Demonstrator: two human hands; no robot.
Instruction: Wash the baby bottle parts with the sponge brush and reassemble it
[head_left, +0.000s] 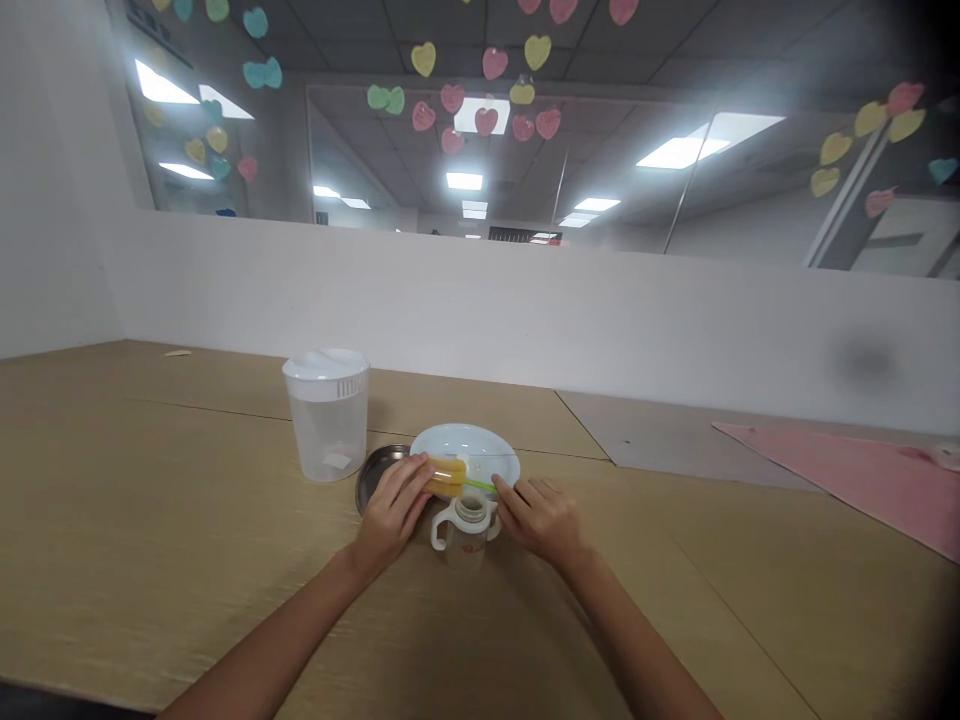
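My left hand (393,508) is closed around a yellow, partly clear object (448,476), held level above the table. The fingers of my right hand (541,515) pinch the end of a thin green stick (480,485), whose other end meets the yellow object. Just below both stands a small open bottle (466,540) with white handles on its sides, its round mouth facing up. Behind it lies a white oval bowl (501,462). A dark metal dish (369,478) sits beside the bowl, partly hidden by my left hand.
A translucent bucket (328,425) with a white lid stands at the back left. On the wooden table (225,520), a grey sheet (660,435) and a pink sheet (862,480) lie to the right. A white wall (480,300) with a window rises behind.
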